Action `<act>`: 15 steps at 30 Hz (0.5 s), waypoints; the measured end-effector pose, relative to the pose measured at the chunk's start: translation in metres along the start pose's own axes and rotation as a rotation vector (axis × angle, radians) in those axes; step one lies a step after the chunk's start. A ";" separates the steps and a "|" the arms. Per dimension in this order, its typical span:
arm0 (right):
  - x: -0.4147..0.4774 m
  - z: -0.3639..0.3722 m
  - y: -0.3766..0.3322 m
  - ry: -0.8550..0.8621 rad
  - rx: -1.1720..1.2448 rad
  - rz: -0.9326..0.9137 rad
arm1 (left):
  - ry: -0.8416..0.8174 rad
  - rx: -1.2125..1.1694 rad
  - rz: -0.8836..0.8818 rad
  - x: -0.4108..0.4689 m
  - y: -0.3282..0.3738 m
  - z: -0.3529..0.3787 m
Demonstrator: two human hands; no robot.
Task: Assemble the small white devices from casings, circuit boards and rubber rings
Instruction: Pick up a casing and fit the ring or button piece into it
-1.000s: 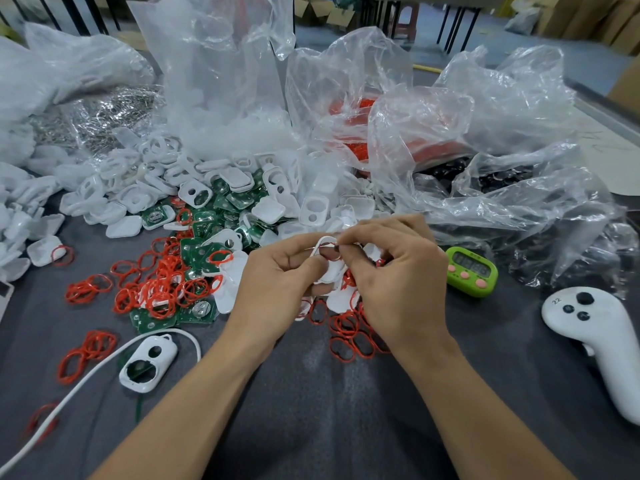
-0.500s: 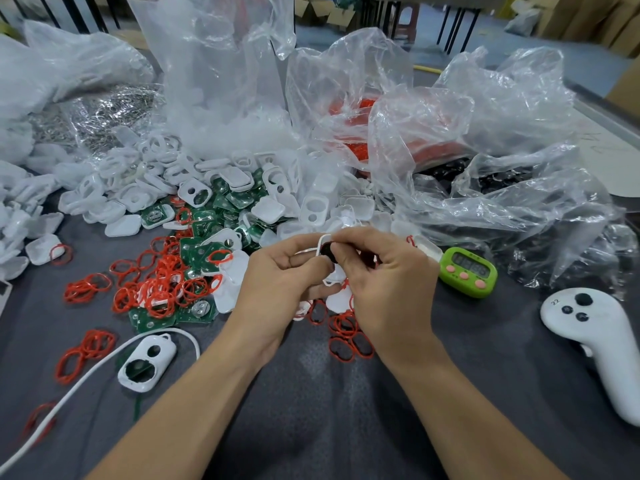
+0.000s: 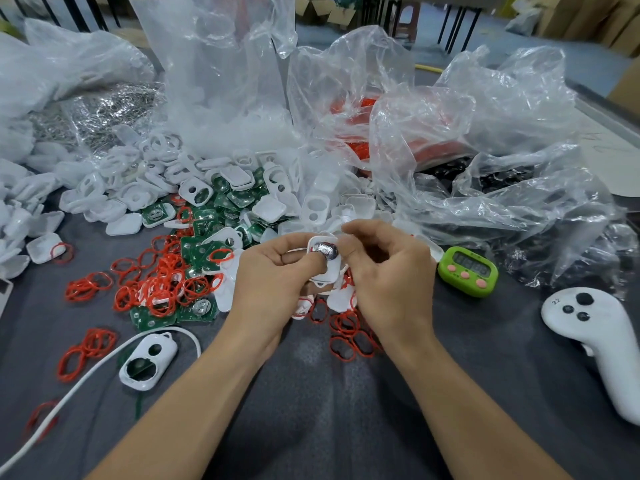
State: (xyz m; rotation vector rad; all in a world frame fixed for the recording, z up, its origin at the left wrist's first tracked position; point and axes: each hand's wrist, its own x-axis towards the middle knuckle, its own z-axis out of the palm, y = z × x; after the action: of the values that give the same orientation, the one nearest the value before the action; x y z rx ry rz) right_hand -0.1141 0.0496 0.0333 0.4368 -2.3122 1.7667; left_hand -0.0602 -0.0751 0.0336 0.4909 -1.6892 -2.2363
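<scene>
My left hand (image 3: 273, 275) grips a small white device casing (image 3: 329, 271) just above the table, thumb pressed on its face below a shiny round metal part (image 3: 325, 250). My right hand (image 3: 388, 271) sits against the casing's right side with curled fingers; its fingertips touch the casing's upper right edge. Behind my hands lies a heap of white casings (image 3: 194, 188) mixed with green circuit boards (image 3: 239, 199). Red rubber rings (image 3: 162, 282) are scattered to the left, and more rings (image 3: 349, 334) lie under my right wrist.
One white casing (image 3: 149, 362) with two holes lies alone at front left beside a white cable (image 3: 69, 393). A green timer (image 3: 467, 271) and a white controller (image 3: 602, 344) sit on the right. Crumpled clear plastic bags (image 3: 450, 140) fill the back.
The casing has turned in my hands so its face with the shiny metal part now shows. My right hand's fingers have shifted from over the casing to its right edge.
</scene>
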 end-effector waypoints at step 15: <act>0.002 0.000 -0.001 -0.104 0.045 0.147 | 0.027 0.219 0.129 -0.002 -0.001 -0.003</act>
State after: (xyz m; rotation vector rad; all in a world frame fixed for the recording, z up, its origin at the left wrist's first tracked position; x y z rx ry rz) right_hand -0.1159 0.0490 0.0345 0.3831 -2.4364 1.9093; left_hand -0.0571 -0.0766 0.0323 0.4454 -1.9051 -1.9587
